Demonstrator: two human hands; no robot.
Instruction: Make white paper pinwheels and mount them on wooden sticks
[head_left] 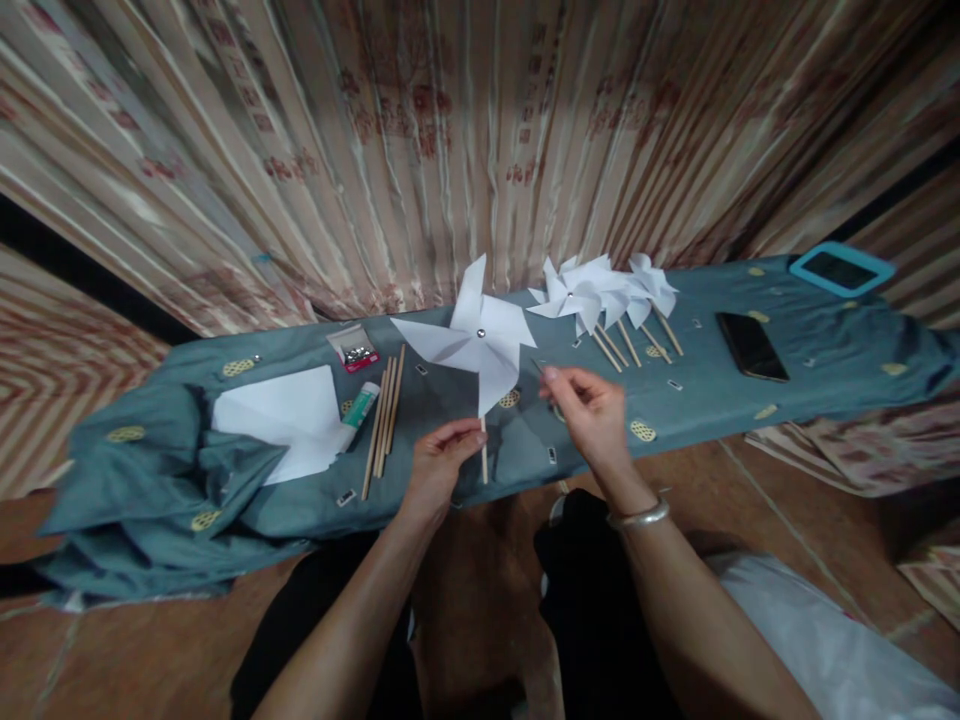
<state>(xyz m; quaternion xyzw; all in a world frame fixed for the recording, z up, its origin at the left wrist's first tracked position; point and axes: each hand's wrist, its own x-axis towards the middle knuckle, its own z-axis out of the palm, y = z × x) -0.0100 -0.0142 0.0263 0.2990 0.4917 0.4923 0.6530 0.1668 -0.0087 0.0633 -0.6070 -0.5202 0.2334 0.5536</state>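
Observation:
My left hand (448, 450) is closed in a pinch on the wooden stick of a white paper pinwheel (491, 350). The pinwheel is held upright, and a silver pin head shows at its centre. To the right of its blades, my right hand (589, 405) is closed with thumb and index finger together. A thin, dark sliver seems to stick out at those fingertips, too small to name. Several finished pinwheels (600, 290) lie in an overlapping row beyond my right hand, their sticks pointing toward me.
Left of the pinwheel lie several wooden sticks (384, 415), a green-and-white glue stick (362, 405), a small box of silver pins (358, 352) and white paper (300, 415). On the right are a black phone (752, 347) and a blue-framed tablet (841, 269). A green cloth (720, 400) covers the narrow table.

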